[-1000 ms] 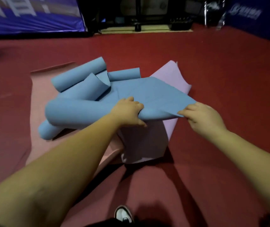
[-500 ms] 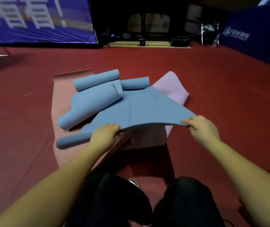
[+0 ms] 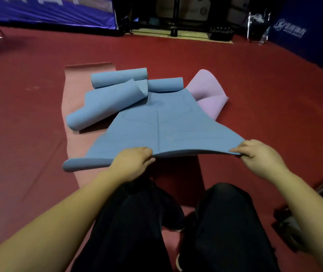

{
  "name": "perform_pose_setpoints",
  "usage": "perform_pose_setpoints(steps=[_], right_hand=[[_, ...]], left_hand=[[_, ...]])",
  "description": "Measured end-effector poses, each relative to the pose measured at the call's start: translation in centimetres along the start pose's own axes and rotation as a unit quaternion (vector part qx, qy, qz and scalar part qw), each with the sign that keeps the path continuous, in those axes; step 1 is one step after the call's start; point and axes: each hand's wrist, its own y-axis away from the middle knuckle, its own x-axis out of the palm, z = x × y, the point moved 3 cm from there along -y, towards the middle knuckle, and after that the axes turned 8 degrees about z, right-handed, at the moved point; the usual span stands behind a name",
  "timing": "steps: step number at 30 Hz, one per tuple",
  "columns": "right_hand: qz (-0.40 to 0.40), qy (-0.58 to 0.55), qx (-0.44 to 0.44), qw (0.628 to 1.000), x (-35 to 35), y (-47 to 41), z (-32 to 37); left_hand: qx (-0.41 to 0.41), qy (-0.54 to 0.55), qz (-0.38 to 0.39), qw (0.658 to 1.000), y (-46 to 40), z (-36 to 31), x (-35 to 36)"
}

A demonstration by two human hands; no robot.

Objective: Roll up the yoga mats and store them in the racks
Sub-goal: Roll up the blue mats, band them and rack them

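Head view: a thin, floppy blue foam yoga mat (image 3: pixel 156 126) is held lifted by its near edge above the red floor (image 3: pixel 254 79), pinched by the left hand (image 3: pixel 131 165) and right hand (image 3: pixel 258 154). It is judged light and limp, best gripped at both corners. Faint lines are printed on it; its far end lies curled.

Floor: I see red carpet (image 3: pixel 235 79) everywhere.
Walls: blue banner (image 3: pixel 49 10) at 11 o'clock, blue padded panel (image 3: pixel 309 32) at 2 o'clock.
Back: dark metal frame (image 3: pixel 174 16) at 12 o'clock.
Light: dim.
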Motion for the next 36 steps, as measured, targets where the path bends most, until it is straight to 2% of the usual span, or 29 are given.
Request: perform_pose_setpoints(steps=[2,3,6,8,11,14,18,20,21,23,27,29,33,34,36], right_hand=[[-0.014,0.010,-0.030,0.999,-1.9,0.7,0.3],[0.011,0.013,-0.025,1.000,-2.3,0.9,0.1],[0.215,0.023,0.059,0.974,-0.3,0.8,0.6],[0.277,0.044,0.072,0.957,2.1,1.0,2.8],[0.234,0.015,0.033,0.972,5.2,0.5,7.0],[0.216,0.021,0.051,0.975,6.9,0.3,8.1],[0.148,0.021,0.039,0.988,5.2,0.2,7.6],[0.142,0.033,0.037,0.989,3.3,-0.4,7.5],[0.163,0.038,0.040,0.985,2.7,-0.8,7.2],[0.253,0.009,0.057,0.966,3.0,-1.7,6.5],[0.448,-0.069,0.101,0.886,6.8,-1.7,6.8],[0.470,-0.078,0.095,0.874,8.3,-2.0,6.4],[0.458,-0.109,0.102,0.876,9.3,-2.8,4.9],[0.466,-0.110,0.101,0.872,9.4,-2.8,4.8],[0.485,-0.099,0.096,0.863,9.4,-2.9,4.7]], left_hand=[[0.016,0.016,-0.015,1.000,1.2,-0.7,-0.7],[0.015,0.023,-0.012,1.000,1.5,-0.8,-0.7],[-0.014,0.031,0.059,0.998,1.4,-0.8,0.8],[-0.025,0.058,0.100,0.993,0.8,-1.0,2.2],[-0.036,0.074,0.138,0.987,-0.1,-1.7,3.7],[-0.040,0.071,0.150,0.985,-0.4,-2.0,4.1],[-0.039,0.113,0.148,0.982,-0.4,-2.4,2.5],[-0.035,0.151,0.140,0.978,-0.1,-2.7,1.4],[-0.036,0.167,0.137,0.976,0.1,-3.0,1.1],[-0.053,0.192,0.150,0.968,0.4,-3.4,1.5],[-0.120,0.162,0.213,0.956,0.2,-4.5,4.7],[-0.140,0.134,0.226,0.955,-0.2,-4.6,5.5],[-0.122,0.078,0.144,0.979,-0.6,-4.3,5.6],[-0.104,0.053,0.106,0.987,-0.3,-4.3,5.5],[-0.034,-0.006,-0.028,0.999,0.4,-4.4,5.2]])
